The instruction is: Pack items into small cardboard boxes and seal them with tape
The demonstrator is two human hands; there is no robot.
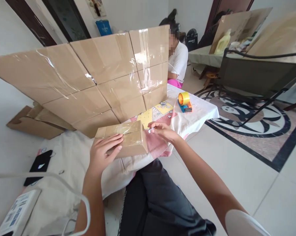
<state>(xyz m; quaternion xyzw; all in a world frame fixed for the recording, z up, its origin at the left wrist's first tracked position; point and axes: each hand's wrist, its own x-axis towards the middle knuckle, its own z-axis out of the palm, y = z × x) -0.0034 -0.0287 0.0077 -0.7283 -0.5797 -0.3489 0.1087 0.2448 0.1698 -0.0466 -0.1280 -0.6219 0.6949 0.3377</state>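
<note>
A closed cardboard box (pixel 134 135) lies on the cloth-covered table, with shiny clear tape over its top and right end. Across its left part rests my left hand (pixel 102 152), fingers stretched out on the top and thumb toward the front side. My right hand (pixel 164 131) is just off the box's right end, thumb and fingers pinched on a small white object (pixel 151 130) whose kind I cannot make out. Farther right on the table sits a blue and orange tape dispenser (pixel 187 108) with a yellow tape roll (pixel 184 98).
A tall taped cardboard panel (pixel 108 68) stands behind the box. Folded cardboard (pixel 39 119) leans at the left. A white cable (pixel 81 196) loops at lower left near a power strip (pixel 17 213). Past the panel sits another person (pixel 181 59). A folding chair (pixel 256 73) stands at right.
</note>
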